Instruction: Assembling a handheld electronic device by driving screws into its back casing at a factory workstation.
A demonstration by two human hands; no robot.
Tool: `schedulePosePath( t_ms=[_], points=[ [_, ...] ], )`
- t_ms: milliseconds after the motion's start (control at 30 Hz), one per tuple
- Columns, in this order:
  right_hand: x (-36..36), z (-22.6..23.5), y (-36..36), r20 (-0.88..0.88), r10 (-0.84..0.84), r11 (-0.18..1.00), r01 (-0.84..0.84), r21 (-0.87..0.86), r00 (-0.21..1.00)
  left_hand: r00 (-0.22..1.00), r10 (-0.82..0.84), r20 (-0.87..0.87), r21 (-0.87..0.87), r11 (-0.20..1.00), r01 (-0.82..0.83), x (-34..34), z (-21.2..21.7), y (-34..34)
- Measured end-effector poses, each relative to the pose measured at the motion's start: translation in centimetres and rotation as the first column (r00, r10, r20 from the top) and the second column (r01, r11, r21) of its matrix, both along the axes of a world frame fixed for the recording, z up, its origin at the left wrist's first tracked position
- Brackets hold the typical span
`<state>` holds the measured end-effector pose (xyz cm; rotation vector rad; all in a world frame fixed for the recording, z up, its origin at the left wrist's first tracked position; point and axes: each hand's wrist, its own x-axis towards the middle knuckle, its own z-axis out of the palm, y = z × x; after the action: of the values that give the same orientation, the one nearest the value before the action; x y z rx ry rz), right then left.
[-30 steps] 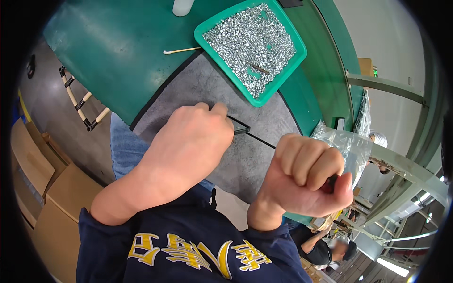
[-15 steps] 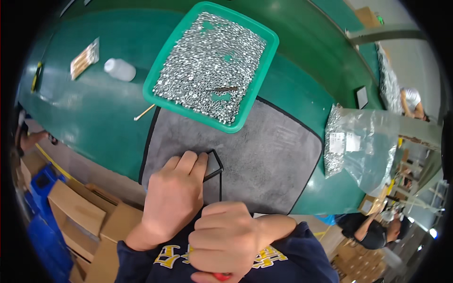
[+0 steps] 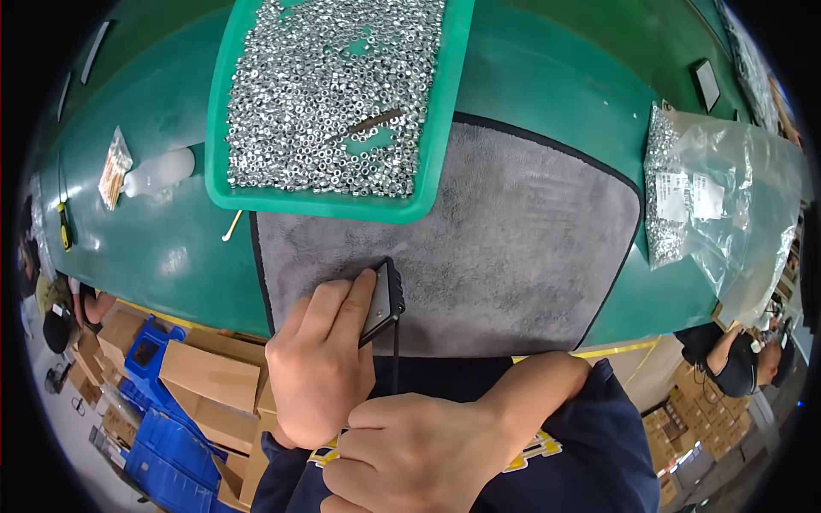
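Note:
My left hand (image 3: 321,363) is closed around a small flat black-edged block with a grey metal face (image 3: 381,301), held on edge over the grey cloth mat (image 3: 522,231). Nearer my body, my right hand (image 3: 415,453) is closed in a fist. From the fist a thin straight black shaft (image 3: 396,355) runs up to the block's lower corner, like that of a screwdriver. Its handle is hidden inside the fist. Beyond the mat sits a green tray (image 3: 342,205) of small silver nuts (image 3: 325,111), with a dark slim tool (image 3: 372,123) lying on them.
A bag of metal parts (image 3: 676,192) lies on the green table at the right. Leftward are a white bottle (image 3: 161,171), a packet of cotton swabs (image 3: 113,175), a loose swab (image 3: 232,226) and a yellow-handled screwdriver (image 3: 64,227). Cardboard boxes (image 3: 209,372) and blue crates (image 3: 171,453) stand below left.
My view has shifted, so the tray sits higher and further left. The block has turned to show its black edge. The red bit seen under my right fist is hidden now.

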<state>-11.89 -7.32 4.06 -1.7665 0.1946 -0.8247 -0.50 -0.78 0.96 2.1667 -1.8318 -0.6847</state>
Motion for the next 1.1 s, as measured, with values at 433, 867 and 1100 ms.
schedulePosePath(
  t_ms=[433, 867, 1100],
  points=[
    [0.1, -0.4, 0.0, 0.018, 0.190, 0.981, -0.189, -0.041, 0.982, 0.999, -0.016, -0.030, 0.003, 1.000, 0.016, 0.4, 0.0, 0.0],
    [0.1, -0.9, 1.8, -0.094, 0.246, 0.961, -0.255, -0.105, 0.965, 0.999, -0.012, -0.033, 0.032, 0.999, 0.013, 0.5, 0.1, 0.0],
    [0.3, -1.5, 1.0, -0.014, 0.223, 0.963, -0.222, -0.154, 0.975, 0.999, -0.010, -0.041, 0.037, 0.999, 0.011, 0.6, -0.1, -0.3]
  ],
)
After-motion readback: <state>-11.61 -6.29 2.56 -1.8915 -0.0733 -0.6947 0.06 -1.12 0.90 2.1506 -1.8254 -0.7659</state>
